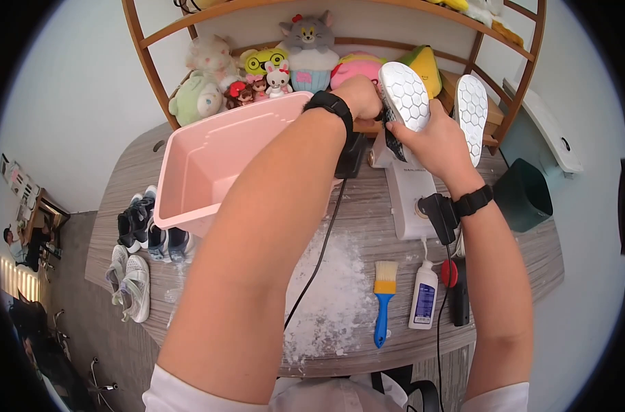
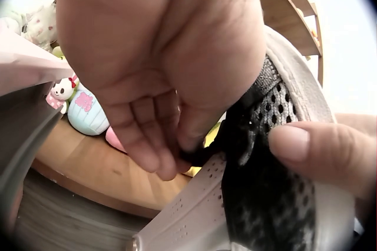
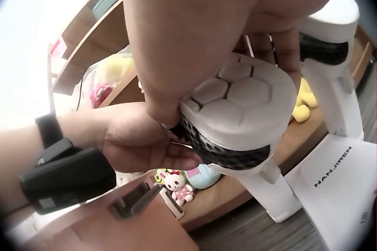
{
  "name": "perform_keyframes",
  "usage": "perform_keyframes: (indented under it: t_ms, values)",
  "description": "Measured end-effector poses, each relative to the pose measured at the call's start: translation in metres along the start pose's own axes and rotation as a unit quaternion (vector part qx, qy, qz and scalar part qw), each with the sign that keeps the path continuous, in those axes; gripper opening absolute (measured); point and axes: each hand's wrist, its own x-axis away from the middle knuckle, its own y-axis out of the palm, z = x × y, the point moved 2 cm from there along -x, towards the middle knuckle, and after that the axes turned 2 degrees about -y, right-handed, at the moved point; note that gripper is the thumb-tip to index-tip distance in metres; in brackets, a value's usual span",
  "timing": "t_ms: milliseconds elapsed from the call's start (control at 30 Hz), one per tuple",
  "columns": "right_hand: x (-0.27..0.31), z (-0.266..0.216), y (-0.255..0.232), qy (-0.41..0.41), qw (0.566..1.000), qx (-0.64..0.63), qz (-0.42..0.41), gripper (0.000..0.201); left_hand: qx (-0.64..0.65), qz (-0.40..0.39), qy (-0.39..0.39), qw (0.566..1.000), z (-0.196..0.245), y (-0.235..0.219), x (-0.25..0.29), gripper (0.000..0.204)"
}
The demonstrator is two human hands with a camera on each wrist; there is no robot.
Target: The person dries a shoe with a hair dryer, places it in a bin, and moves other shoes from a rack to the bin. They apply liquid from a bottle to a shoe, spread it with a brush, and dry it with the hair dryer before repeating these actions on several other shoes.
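Observation:
A small black mesh shoe with a white hexagon-patterned sole [image 1: 405,96] sits sole outward over an upright arm of the white shoe dryer [image 1: 410,206]. My right hand [image 1: 439,141] grips it round the side, thumb on the mesh upper [image 2: 271,115]. From the other side my left hand [image 1: 360,99] pinches a black strap [image 2: 203,155] of this shoe between thumb and fingers. Beside it, the matching shoe [image 1: 471,113] covers the dryer's other arm. The dryer's base [image 3: 336,183] bears the word NANJIREN.
A pink bin [image 1: 189,168] stands under my left forearm. White powder [image 1: 333,295] covers the table's front, near a blue-handled brush [image 1: 382,302] and a white bottle [image 1: 424,295]. Small shoes [image 1: 135,285] line the left edge; plush toys [image 1: 309,62] fill the shelf. A dark bin [image 1: 525,196] stands right.

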Motion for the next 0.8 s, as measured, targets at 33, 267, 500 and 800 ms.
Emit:
perform_keyframes:
  t_ms: [33,267,500,800]
  values:
    - [0.003,0.001,0.001,0.003,1.0,0.001,-0.002,0.074,-0.044,0.017,-0.002,0.999,-0.001,0.0,0.003,0.026]
    - [0.041,0.009,-0.009,0.004,0.999,-0.029,-0.014,0.08,-0.099,0.119,0.088,0.984,0.013,-0.1,0.11,0.034]
    - [0.157,0.025,-0.066,-0.011,0.967,-0.175,-0.186,0.038,-0.044,0.203,-0.022,0.978,-0.079,-0.19,0.41,0.02]
    - [0.269,-0.048,-0.05,-0.049,0.906,-0.2,-0.369,0.036,-0.108,0.169,-0.297,0.934,-0.201,-0.075,0.629,0.045]
